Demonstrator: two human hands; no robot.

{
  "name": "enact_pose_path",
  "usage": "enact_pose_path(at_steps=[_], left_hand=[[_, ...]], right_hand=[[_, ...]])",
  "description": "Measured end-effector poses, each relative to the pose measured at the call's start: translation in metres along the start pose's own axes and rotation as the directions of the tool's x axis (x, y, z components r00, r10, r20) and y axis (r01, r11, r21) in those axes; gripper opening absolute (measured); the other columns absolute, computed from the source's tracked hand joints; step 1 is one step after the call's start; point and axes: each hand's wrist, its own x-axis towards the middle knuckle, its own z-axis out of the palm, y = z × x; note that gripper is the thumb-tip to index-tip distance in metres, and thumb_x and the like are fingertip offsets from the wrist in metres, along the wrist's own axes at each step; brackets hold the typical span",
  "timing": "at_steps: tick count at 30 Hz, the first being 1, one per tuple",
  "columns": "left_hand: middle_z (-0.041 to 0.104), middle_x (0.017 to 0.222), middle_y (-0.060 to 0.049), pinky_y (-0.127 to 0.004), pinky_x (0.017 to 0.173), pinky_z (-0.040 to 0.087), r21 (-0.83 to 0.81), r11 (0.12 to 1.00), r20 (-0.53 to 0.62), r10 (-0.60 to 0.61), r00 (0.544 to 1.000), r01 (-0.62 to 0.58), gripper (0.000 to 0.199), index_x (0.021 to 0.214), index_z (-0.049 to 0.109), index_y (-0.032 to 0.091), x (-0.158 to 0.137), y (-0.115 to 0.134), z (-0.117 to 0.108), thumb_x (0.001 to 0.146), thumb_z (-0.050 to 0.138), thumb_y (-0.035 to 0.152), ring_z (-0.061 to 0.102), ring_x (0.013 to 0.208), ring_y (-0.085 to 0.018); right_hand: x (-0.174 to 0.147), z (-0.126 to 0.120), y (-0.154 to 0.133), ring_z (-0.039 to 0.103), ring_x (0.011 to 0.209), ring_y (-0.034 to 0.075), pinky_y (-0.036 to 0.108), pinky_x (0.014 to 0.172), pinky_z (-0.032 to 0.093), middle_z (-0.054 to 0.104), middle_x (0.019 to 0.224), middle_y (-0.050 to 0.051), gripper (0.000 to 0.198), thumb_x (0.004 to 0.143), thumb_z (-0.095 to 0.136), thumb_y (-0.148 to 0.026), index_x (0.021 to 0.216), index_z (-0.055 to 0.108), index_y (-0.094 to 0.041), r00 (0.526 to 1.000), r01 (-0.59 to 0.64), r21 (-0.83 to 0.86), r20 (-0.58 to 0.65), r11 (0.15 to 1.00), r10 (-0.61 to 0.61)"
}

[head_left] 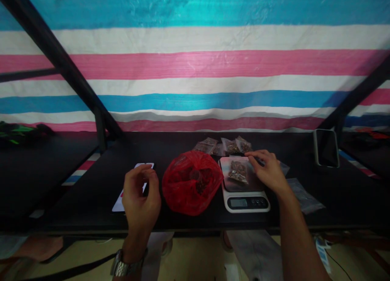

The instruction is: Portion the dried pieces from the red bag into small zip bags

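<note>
My left hand (141, 193) hovers by a phone (119, 204) with a lit screen, its fingers curled and thumb tip close to them; nothing shows in it. To its right sits a red plastic bag (183, 187), gathered on top, with dark contents. A white kitchen scale (227, 202) stands beside that bag, its display too dim to read. On the metal platform lies a small clear bag of brown bits (238, 172). My right hand (268, 169) is at the platform's upper right edge, index finger stretched and thumb apart, seemingly holding nothing.
Several filled small bags (230, 145) lie behind the scale. An empty clear bag (304, 195) rests right of my right forearm. A second phone (326, 148) is at the far right of the black table (140, 145). A striped sheet (195, 65) hangs behind.
</note>
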Motion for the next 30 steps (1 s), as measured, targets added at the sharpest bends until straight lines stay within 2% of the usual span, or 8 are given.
enact_pose_path(at_steps=[11, 13, 16, 18, 21, 24, 26, 30], left_hand=[[0.068, 0.093, -0.002, -0.032, 0.076, 0.058, -0.010, 1.000, -0.037, 0.001, 0.999, -0.001, 0.017, 0.105, 0.065, 0.023, 0.002, 0.004, 0.003, 0.092, 0.071, 0.032, 0.068, 0.081, -0.017], [0.066, 0.091, -0.001, -0.032, 0.075, 0.058, -0.020, 0.999, 0.001, 0.032, 0.999, -0.032, 0.015, 0.105, 0.065, 0.023, 0.001, 0.006, 0.003, 0.092, 0.070, 0.029, 0.067, 0.078, -0.016], [0.066, 0.089, 0.000, -0.030, 0.073, 0.055, 0.018, 0.991, 0.165, 0.131, 0.978, -0.135, 0.009, 0.104, 0.066, 0.023, 0.001, 0.013, 0.003, 0.095, 0.064, 0.022, 0.065, 0.077, -0.016], [0.068, 0.093, -0.001, -0.032, 0.076, 0.054, 0.062, 0.969, 0.297, 0.210, 0.932, -0.238, 0.011, 0.104, 0.066, 0.023, -0.001, 0.021, 0.004, 0.097, 0.060, 0.018, 0.065, 0.082, -0.017], [0.074, 0.106, -0.005, -0.040, 0.091, 0.053, 0.111, 0.925, 0.500, 0.263, 0.825, -0.363, 0.017, 0.112, 0.067, 0.024, -0.009, 0.033, 0.007, 0.099, 0.058, 0.017, 0.064, 0.101, -0.024], [0.077, 0.120, -0.008, -0.052, 0.101, 0.049, 0.202, 0.885, 0.681, 0.181, 0.709, -0.420, 0.026, 0.121, 0.069, 0.024, -0.018, 0.037, 0.011, 0.095, 0.065, 0.021, 0.057, 0.117, -0.034], [0.078, 0.123, -0.007, -0.056, 0.101, 0.046, 0.240, 0.864, 0.755, 0.120, 0.645, -0.442, 0.038, 0.123, 0.070, 0.025, -0.022, 0.036, 0.011, 0.088, 0.065, 0.012, 0.056, 0.121, -0.037], [0.080, 0.110, -0.004, -0.053, 0.100, 0.045, 0.212, 0.870, 0.827, 0.083, 0.556, -0.445, 0.059, 0.105, 0.074, 0.028, -0.016, 0.033, 0.001, 0.065, 0.052, -0.009, 0.061, 0.118, -0.034]], right_hand=[[-0.002, 0.003, -0.002, 0.059, 0.111, 0.034, 0.055, 0.101, 0.039, 0.073, 0.112, 0.011, 0.033, 0.093, 0.059, -0.046, 0.102, 0.085, -0.029, 1.000, -0.004, -0.039, 0.015, 0.999, 0.004], [-0.003, 0.004, -0.002, 0.059, 0.111, 0.034, 0.055, 0.102, 0.039, 0.072, 0.112, 0.010, 0.032, 0.093, 0.060, -0.047, 0.101, 0.085, -0.029, 1.000, -0.004, -0.046, 0.026, 0.999, 0.005], [-0.002, 0.007, -0.002, 0.058, 0.113, 0.034, 0.057, 0.105, 0.038, 0.072, 0.114, 0.010, 0.030, 0.090, 0.063, -0.048, 0.097, 0.084, -0.028, 0.999, -0.007, -0.043, 0.050, 0.999, 0.009], [-0.002, 0.009, -0.004, 0.058, 0.115, 0.034, 0.058, 0.108, 0.036, 0.072, 0.114, 0.010, 0.028, 0.087, 0.064, -0.047, 0.093, 0.083, -0.027, 0.998, -0.022, -0.012, 0.062, 1.000, 0.022], [0.000, 0.007, -0.012, 0.062, 0.112, 0.032, 0.056, 0.111, 0.036, 0.074, 0.106, 0.009, 0.025, 0.084, 0.064, -0.045, 0.085, 0.079, -0.025, 0.995, -0.019, 0.122, 0.101, 0.992, 0.006], [0.000, -0.003, -0.028, 0.066, 0.100, 0.027, 0.046, 0.100, 0.048, 0.075, 0.098, 0.007, 0.026, 0.085, 0.067, -0.049, 0.086, 0.075, -0.023, 0.987, -0.032, 0.357, 0.156, 0.934, -0.026], [-0.001, -0.010, -0.042, 0.067, 0.091, 0.024, 0.038, 0.087, 0.052, 0.074, 0.092, 0.005, 0.028, 0.083, 0.072, -0.051, 0.087, 0.072, -0.024, 0.984, -0.054, 0.479, 0.176, 0.876, -0.035], [-0.006, -0.017, -0.075, 0.066, 0.079, 0.020, 0.031, 0.074, 0.052, 0.071, 0.083, 0.001, 0.025, 0.082, 0.077, -0.050, 0.087, 0.070, -0.026, 0.993, -0.016, 0.564, 0.109, 0.826, -0.056]])
